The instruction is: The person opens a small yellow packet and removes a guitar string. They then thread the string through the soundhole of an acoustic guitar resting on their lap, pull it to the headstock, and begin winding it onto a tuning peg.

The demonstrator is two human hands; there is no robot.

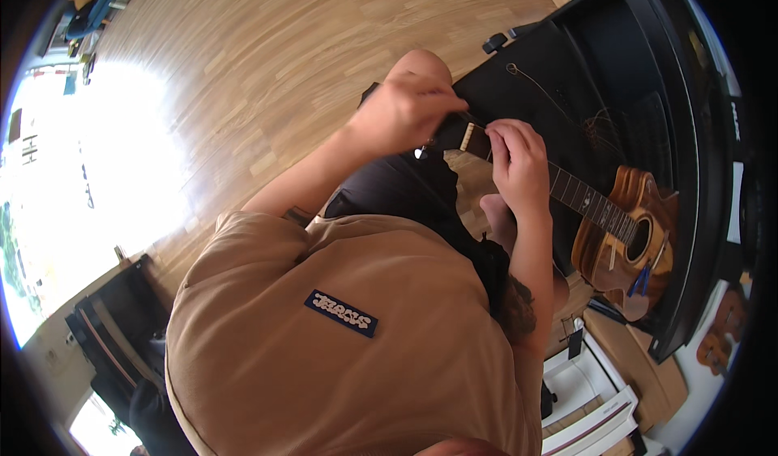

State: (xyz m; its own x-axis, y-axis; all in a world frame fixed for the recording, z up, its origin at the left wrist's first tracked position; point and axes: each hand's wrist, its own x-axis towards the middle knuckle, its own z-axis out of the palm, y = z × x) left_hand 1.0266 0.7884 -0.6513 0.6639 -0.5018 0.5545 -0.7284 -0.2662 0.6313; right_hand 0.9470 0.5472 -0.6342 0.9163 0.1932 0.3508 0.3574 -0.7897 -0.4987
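An acoustic guitar [585, 249] with a brown wood body lies to my right, its neck [587, 201] running up left toward my lap. My left hand [405, 112] is over the dark headstock [448, 136], its fingers pinched together and slightly blurred; what they hold is hidden. My right hand [519, 160] is closed around the neck just past the pale nut [468, 137], fingertips at one edge and thumb near the other. A shiny tuning peg [420, 153] shows below my left hand. Blue-handled pliers [640, 283] rest on the guitar body.
Beyond the neck spreads a black work surface [519, 91] with a looped string [541, 83] and tangled strings [601, 128]. A black raised edge [689, 172] bounds it on the right. Wooden floor [284, 43] lies ahead. A white shelf unit [579, 383] stands at the lower right.
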